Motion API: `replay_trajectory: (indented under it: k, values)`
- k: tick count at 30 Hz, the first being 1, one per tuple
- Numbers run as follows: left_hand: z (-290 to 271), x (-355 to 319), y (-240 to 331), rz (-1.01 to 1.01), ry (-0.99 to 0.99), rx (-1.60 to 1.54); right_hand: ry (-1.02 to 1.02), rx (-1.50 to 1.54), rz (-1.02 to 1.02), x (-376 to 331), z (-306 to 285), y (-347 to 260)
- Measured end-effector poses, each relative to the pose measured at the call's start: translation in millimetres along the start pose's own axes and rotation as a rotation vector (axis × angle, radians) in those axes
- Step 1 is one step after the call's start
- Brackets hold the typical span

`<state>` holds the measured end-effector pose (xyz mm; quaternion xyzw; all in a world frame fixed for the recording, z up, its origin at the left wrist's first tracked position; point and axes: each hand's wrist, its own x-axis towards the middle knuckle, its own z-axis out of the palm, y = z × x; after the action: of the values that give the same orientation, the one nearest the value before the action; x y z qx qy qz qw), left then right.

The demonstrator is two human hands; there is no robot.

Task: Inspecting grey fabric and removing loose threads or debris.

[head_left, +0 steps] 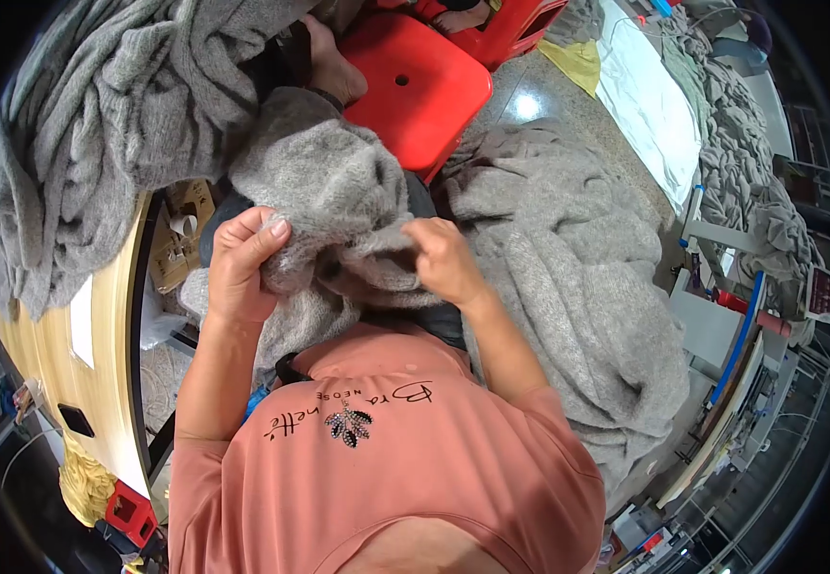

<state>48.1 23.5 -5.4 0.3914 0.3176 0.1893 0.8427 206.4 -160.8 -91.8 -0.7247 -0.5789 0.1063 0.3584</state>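
Note:
A grey knitted garment lies bunched on my lap. My left hand grips a fold of it at its left side, thumb on top. My right hand pinches the fabric at a dark opening in the middle of the garment. The two hands sit close together, a hand's width apart. More of the same grey knit spreads out to the right of my right forearm.
A pile of grey knitwear rests on a wooden table at my left. A red plastic stool stands ahead, with a bare foot on it. More grey garments and a white sheet lie at the right.

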Motion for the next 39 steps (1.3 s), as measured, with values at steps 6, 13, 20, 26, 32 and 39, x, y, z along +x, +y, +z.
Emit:
replay_trajectory:
  k: [6,13,20,26,32,39]
  values:
    - [1.8,-6.9,9.5,-0.046,-0.024,0.01,0.92,0.533,0.362,13.5,-75.6,-76.9]
    - [35.3,-9.0,-3.9,-0.176,-0.095,0.09,0.041,0.115,-0.232,23.1,-61.7,-81.2]
    - [34.4,-8.5,-17.8,0.007,-0.102,0.361,-0.349,0.115,-0.291,28.7,-46.9,-98.6]
    - [32.3,-9.1,-11.2,-0.171,-0.172,0.415,-0.307,-0.114,-0.161,24.0,-43.7,-81.8]
    - [29.4,-11.2,-19.4,0.062,-0.233,0.636,0.604,-0.067,-0.033,19.8,-56.8,-82.6]
    - [35.9,-11.7,-2.0,-0.315,-0.245,0.269,0.268,0.119,-0.457,24.3,-36.5,-87.3]
